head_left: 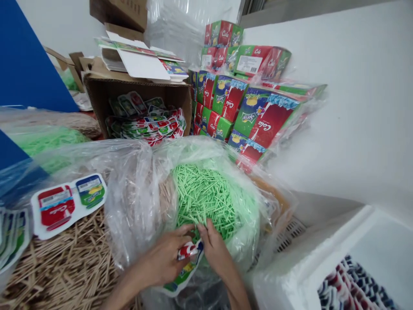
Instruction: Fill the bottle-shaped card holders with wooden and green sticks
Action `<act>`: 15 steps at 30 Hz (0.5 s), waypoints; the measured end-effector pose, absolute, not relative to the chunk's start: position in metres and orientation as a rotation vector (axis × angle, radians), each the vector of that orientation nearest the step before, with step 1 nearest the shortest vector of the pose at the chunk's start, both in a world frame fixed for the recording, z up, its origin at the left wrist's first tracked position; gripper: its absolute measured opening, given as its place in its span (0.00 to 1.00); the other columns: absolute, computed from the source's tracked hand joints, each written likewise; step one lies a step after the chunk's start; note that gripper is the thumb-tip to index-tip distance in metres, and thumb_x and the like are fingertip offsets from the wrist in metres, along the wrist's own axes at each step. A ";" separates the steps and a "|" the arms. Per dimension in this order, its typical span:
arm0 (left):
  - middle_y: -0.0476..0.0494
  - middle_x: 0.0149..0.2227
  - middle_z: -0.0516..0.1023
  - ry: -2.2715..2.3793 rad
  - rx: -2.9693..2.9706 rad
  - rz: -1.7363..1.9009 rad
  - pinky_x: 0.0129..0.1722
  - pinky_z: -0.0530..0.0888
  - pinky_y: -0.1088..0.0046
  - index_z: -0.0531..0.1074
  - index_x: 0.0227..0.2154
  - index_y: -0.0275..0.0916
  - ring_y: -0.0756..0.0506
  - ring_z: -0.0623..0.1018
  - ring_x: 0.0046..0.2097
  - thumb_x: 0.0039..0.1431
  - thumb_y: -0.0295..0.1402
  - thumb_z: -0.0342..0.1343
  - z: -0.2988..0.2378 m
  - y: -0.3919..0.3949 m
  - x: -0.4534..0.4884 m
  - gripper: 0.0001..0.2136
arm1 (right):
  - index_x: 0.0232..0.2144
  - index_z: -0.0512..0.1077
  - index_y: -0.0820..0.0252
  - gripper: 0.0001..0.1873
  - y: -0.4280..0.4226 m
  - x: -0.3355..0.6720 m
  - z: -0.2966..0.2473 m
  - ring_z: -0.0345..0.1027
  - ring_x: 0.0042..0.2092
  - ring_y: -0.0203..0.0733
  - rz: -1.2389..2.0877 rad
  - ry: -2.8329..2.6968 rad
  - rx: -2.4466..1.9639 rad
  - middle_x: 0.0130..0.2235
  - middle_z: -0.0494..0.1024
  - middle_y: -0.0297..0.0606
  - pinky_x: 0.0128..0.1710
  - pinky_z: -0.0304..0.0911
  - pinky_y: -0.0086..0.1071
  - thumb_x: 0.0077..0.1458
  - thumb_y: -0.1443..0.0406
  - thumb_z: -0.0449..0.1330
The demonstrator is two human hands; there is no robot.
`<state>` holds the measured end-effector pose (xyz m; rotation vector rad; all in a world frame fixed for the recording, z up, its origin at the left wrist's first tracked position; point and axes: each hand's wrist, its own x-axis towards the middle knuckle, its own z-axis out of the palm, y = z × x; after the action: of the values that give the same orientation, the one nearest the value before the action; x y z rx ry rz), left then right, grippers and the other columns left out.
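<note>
My left hand (163,258) is closed around a printed cola and Sprite packet (185,273), which hangs partly hidden behind the fingers. Thumb and fingers of my right hand (214,249) are pinched together at the packet's upper edge, with a few green sticks (200,219) at the fingertips. Both hands are low over the near edge of a clear plastic bag (247,211) full of short green sticks (206,193). To the left, a flat two-part cola and Sprite packet (69,206) lies on a heap of brown sticks (64,262).
An opened carton (137,79) holds many printed packets. Cola and Sprite boxes (232,94) are stacked against the white wall. At lower right, a white foam box (309,258) contains red and dark blue pieces. A blue panel (35,56) stands at left.
</note>
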<state>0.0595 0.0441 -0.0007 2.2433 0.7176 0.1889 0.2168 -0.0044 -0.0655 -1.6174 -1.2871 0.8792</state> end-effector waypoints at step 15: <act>0.45 0.54 0.76 0.921 2.103 0.354 0.52 0.71 0.66 0.76 0.45 0.46 0.41 0.76 0.53 0.55 0.31 0.56 -0.012 0.013 0.015 0.14 | 0.37 0.67 0.57 0.15 0.011 0.223 -0.084 0.69 0.31 0.43 0.808 -1.333 -1.625 0.26 0.72 0.35 0.33 0.65 0.34 0.62 0.58 0.43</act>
<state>0.0148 0.0128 -0.0116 2.1027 0.9209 0.3538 0.2226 0.0105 -0.0837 -1.6247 -1.3334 0.8079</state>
